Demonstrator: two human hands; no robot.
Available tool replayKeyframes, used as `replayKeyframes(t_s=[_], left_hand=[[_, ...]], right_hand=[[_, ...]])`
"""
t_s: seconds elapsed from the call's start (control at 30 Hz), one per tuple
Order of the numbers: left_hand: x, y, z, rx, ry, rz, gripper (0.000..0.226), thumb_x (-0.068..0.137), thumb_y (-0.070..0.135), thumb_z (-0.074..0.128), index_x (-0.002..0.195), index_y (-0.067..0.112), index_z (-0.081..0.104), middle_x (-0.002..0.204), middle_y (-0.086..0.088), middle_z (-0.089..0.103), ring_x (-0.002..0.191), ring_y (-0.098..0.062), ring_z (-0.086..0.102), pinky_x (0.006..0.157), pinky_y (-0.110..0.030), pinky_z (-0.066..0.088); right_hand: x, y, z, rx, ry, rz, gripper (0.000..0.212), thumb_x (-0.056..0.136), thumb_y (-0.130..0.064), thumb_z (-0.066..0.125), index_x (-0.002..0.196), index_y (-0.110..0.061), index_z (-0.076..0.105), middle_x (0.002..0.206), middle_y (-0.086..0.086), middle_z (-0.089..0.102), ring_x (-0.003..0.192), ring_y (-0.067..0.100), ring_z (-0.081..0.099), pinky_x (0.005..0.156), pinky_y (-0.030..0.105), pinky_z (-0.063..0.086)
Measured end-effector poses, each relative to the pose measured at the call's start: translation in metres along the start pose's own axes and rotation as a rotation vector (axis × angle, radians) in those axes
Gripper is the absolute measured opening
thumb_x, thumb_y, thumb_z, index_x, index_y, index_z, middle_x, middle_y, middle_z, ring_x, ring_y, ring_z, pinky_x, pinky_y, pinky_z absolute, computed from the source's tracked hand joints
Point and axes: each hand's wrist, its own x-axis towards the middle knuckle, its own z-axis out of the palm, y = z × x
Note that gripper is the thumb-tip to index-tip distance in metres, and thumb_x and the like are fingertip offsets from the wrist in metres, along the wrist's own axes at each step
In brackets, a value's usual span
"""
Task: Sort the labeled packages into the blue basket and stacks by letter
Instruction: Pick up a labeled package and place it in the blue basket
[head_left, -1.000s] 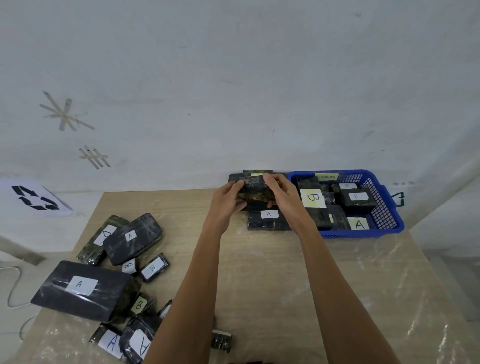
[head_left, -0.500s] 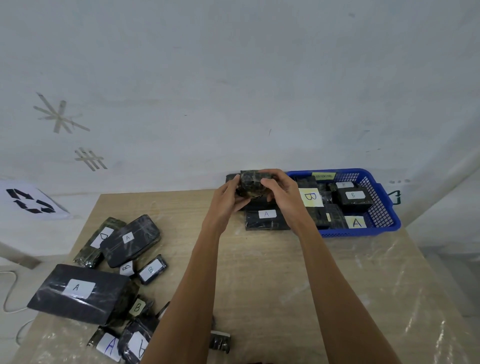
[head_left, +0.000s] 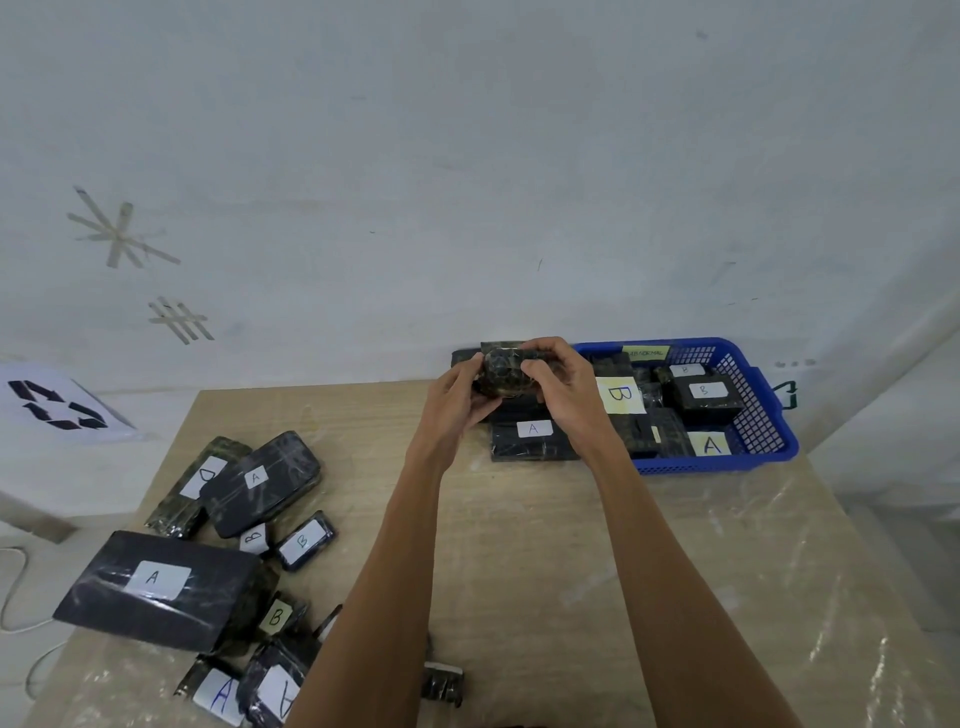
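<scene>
Both hands hold a small dark wrapped package (head_left: 500, 373) at the far middle of the table. My left hand (head_left: 457, 402) grips its left side and my right hand (head_left: 563, 387) pinches its right side; its label is hidden. Just below it lies a flat black package labelled A (head_left: 530, 441), with more dark packages stacked behind. The blue basket (head_left: 763, 415) stands to the right, holding several packages labelled B and A.
A pile of black packages lies at the table's left: a large A package (head_left: 156, 587), an A package (head_left: 260, 483), a D package (head_left: 200, 480), small B packages (head_left: 304, 540). A tiny package (head_left: 441, 686) sits near the front edge. The wall stands right behind the table.
The hands have turned the small package between them and lifted it slightly; it stays over the stack beside the basket.
</scene>
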Motion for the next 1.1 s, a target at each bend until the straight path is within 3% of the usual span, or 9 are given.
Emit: replayKeyframes(t_s=[0.13,0.3,0.37,0.5,0.6,0.73,0.83,1.0,1.1], left_hand=[[0.002,-0.003,-0.002,0.002,0.022,0.010,0.035,0.102,0.035,0.057,0.120,0.007,0.068,0.117,-0.014,0.071,0.108,-0.024,0.070,0.098,-0.037,0.057],[0.004,-0.002,-0.007,-0.005,0.085,0.024,0.032,0.097,0.030,0.066,0.113,0.002,0.064,0.117,-0.018,0.067,0.111,-0.029,0.067,0.094,-0.038,0.059],[0.005,-0.002,-0.010,-0.002,0.094,0.024,0.031,0.093,0.027,0.071,0.114,0.005,0.064,0.116,-0.019,0.067,0.111,-0.029,0.067,0.092,-0.037,0.060],[0.008,-0.003,-0.017,0.046,0.103,0.017,0.052,0.082,0.018,0.083,0.127,0.010,0.058,0.110,-0.017,0.071,0.107,-0.028,0.070,0.095,-0.040,0.058],[0.012,-0.003,-0.025,0.083,0.088,0.004,0.068,0.077,0.017,0.087,0.135,0.013,0.052,0.109,-0.010,0.074,0.105,-0.025,0.070,0.096,-0.039,0.057],[0.017,-0.004,-0.035,0.111,0.062,0.037,0.051,0.083,0.007,0.080,0.131,0.006,0.062,0.099,-0.007,0.076,0.096,-0.022,0.073,0.084,-0.029,0.060],[0.018,0.000,-0.036,0.101,0.062,0.039,0.037,0.089,-0.001,0.071,0.125,0.006,0.064,0.092,-0.005,0.072,0.082,-0.014,0.071,0.070,-0.021,0.058],[0.019,-0.012,-0.026,0.139,-0.003,0.048,0.033,0.088,-0.004,0.071,0.118,0.006,0.064,0.104,-0.012,0.071,0.096,-0.026,0.071,0.075,-0.028,0.060],[0.020,-0.018,-0.011,0.152,-0.035,0.049,0.033,0.086,-0.005,0.073,0.116,0.008,0.065,0.106,-0.014,0.071,0.091,-0.021,0.073,0.073,-0.026,0.060]], right_hand=[[-0.002,0.000,0.000,0.005,0.002,0.001,0.018,0.100,-0.011,0.057,0.115,-0.013,0.066,0.105,-0.004,0.065,0.080,-0.006,0.059,0.066,0.015,0.049],[-0.003,0.002,-0.001,0.001,0.045,0.057,0.024,0.100,-0.022,0.060,0.124,-0.023,0.056,0.117,0.006,0.059,0.082,0.016,0.062,0.067,0.018,0.053],[-0.002,0.004,0.000,-0.015,0.056,0.090,0.025,0.100,-0.025,0.061,0.123,-0.025,0.052,0.116,0.009,0.061,0.074,0.019,0.065,0.073,0.028,0.058],[0.001,0.005,0.003,0.022,0.073,0.143,0.019,0.104,-0.016,0.054,0.122,-0.015,0.054,0.108,0.020,0.066,0.074,0.024,0.072,0.066,0.039,0.062],[-0.001,0.007,0.010,0.053,0.083,0.166,0.024,0.102,-0.027,0.059,0.123,-0.015,0.058,0.109,0.016,0.068,0.084,0.027,0.074,0.070,0.041,0.063],[-0.006,0.016,0.016,0.053,0.097,0.174,0.040,0.095,-0.019,0.069,0.132,-0.015,0.055,0.111,0.012,0.070,0.095,0.026,0.072,0.067,0.032,0.062],[-0.010,0.026,0.014,0.058,0.114,0.192,0.042,0.096,-0.011,0.066,0.135,-0.017,0.052,0.111,0.015,0.071,0.098,0.029,0.071,0.070,0.033,0.062],[-0.016,0.035,0.000,0.061,0.182,0.210,0.045,0.097,-0.005,0.063,0.139,-0.016,0.050,0.104,0.011,0.067,0.097,0.027,0.070,0.071,0.035,0.063],[-0.016,0.045,-0.018,0.046,0.194,0.224,0.046,0.098,-0.008,0.063,0.140,-0.019,0.049,0.114,0.013,0.066,0.099,0.024,0.071,0.071,0.035,0.063]])
